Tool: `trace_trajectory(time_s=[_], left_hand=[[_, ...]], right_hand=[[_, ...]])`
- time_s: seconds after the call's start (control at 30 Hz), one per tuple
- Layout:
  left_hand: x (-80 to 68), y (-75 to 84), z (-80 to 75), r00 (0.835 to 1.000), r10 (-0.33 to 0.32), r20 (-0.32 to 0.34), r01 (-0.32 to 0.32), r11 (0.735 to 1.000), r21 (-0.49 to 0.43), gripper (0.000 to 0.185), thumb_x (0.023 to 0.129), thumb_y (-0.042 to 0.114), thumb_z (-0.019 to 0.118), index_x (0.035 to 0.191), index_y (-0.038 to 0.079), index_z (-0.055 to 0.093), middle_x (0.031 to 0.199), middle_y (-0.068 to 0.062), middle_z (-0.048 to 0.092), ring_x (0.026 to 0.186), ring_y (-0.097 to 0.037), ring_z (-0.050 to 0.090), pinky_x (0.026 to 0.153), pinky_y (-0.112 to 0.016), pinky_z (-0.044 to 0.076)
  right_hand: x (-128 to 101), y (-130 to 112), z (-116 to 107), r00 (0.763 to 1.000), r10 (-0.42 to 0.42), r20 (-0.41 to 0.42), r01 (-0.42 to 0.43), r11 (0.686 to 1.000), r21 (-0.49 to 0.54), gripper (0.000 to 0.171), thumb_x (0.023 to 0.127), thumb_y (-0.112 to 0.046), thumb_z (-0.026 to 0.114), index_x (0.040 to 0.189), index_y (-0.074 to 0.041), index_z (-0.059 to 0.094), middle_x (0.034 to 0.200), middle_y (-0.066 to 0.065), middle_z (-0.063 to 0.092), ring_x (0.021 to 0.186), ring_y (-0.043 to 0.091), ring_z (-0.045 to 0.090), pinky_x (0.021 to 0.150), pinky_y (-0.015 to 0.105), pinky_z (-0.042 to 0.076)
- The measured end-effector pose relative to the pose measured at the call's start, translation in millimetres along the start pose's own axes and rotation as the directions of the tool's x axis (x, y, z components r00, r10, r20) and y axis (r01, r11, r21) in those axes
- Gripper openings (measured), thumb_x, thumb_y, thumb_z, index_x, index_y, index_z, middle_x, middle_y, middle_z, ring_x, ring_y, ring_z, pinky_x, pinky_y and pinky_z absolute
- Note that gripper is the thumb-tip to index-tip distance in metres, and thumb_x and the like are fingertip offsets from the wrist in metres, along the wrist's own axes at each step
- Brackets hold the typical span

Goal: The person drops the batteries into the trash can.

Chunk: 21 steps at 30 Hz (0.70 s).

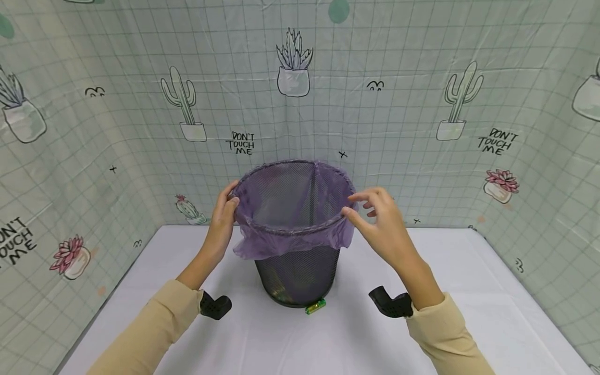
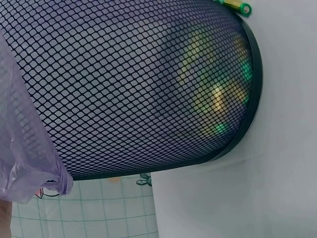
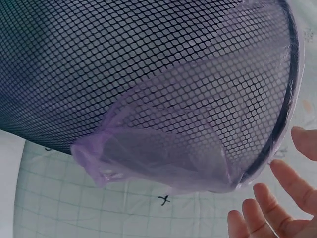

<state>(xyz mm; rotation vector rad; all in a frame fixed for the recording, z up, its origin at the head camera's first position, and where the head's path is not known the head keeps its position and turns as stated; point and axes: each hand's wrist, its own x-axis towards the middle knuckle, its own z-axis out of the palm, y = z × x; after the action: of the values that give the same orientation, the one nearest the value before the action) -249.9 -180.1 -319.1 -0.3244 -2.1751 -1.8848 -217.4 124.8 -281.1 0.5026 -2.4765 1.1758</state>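
A black mesh trash can (image 1: 300, 276) stands upright on the white table, lined with a purple trash bag (image 1: 290, 242). The bag's edge is folded over the rim and hangs loosely outside. On the left side of the rim, my left hand (image 1: 220, 221) holds the bag's edge, thumb and finger at the rim; its other fingers are hidden. At the opposite side, my right hand (image 1: 382, 226) has its thumb and fingers spread, fingertips right at the rim. Those fingers (image 3: 270, 206) also show beside the lined rim in the right wrist view.
A green and gold battery (image 1: 315, 306) lies on the table (image 1: 187, 354) against the can's base. Through the mesh, blurred green and gold items (image 2: 218, 96) show at the bottom of the can. A cactus-print cloth (image 1: 347, 120) encloses the back and sides.
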Motion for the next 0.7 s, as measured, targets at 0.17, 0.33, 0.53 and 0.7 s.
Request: trace_trajectory(time_s=[0.17, 0.33, 0.53, 0.7], left_hand=[[-0.1, 0.2, -0.1, 1.0, 0.001, 0.002, -0.001, 1.0, -0.005, 0.051, 0.098, 0.025, 0.028, 0.147, 0.014, 0.021, 0.145, -0.013, 0.027, 0.126, -0.028, 0.034, 0.097, -0.04, 0.031], [1.1, 0.3, 0.1, 1.0, -0.004, -0.006, 0.004, 1.0, 0.014, 0.051, 0.098, 0.026, 0.029, 0.147, 0.016, 0.023, 0.147, -0.013, 0.024, 0.129, -0.028, 0.03, 0.1, -0.046, 0.029], [1.3, 0.1, -0.4, 1.0, -0.009, -0.002, 0.009, 1.0, 0.008, 0.051, 0.098, 0.026, 0.028, 0.147, 0.016, 0.022, 0.146, -0.012, 0.025, 0.127, -0.028, 0.032, 0.099, -0.043, 0.03], [0.9, 0.2, 0.1, 1.0, -0.011, 0.0, 0.011, 1.0, 0.005, 0.051, 0.098, 0.025, 0.028, 0.147, 0.016, 0.022, 0.145, -0.013, 0.026, 0.124, -0.028, 0.034, 0.096, -0.039, 0.031]], right_hand=[[-13.6, 10.5, 3.2, 0.999, -0.009, -0.046, 0.01, 1.0, 0.012, 0.032, 0.092, -0.025, 0.058, 0.114, -0.002, 0.058, 0.115, 0.013, 0.051, 0.098, 0.026, 0.049, 0.084, 0.041, 0.045], [-29.8, 24.2, 13.9, 0.998, 0.019, -0.054, -0.019, 1.0, 0.014, 0.026, 0.092, -0.022, 0.058, 0.109, -0.002, 0.06, 0.11, 0.011, 0.055, 0.095, 0.024, 0.052, 0.081, 0.041, 0.047], [-46.3, 41.3, 32.0, 0.996, 0.092, -0.014, -0.092, 0.996, 0.022, 0.019, 0.09, -0.021, 0.06, 0.1, -0.005, 0.063, 0.101, 0.007, 0.058, 0.09, 0.019, 0.053, 0.079, 0.038, 0.048], [-59.1, 54.8, 51.6, 0.991, 0.122, 0.057, -0.123, 0.992, 0.022, 0.013, 0.087, -0.017, 0.063, 0.096, -0.008, 0.065, 0.096, 0.004, 0.06, 0.086, 0.015, 0.053, 0.077, 0.036, 0.048]])
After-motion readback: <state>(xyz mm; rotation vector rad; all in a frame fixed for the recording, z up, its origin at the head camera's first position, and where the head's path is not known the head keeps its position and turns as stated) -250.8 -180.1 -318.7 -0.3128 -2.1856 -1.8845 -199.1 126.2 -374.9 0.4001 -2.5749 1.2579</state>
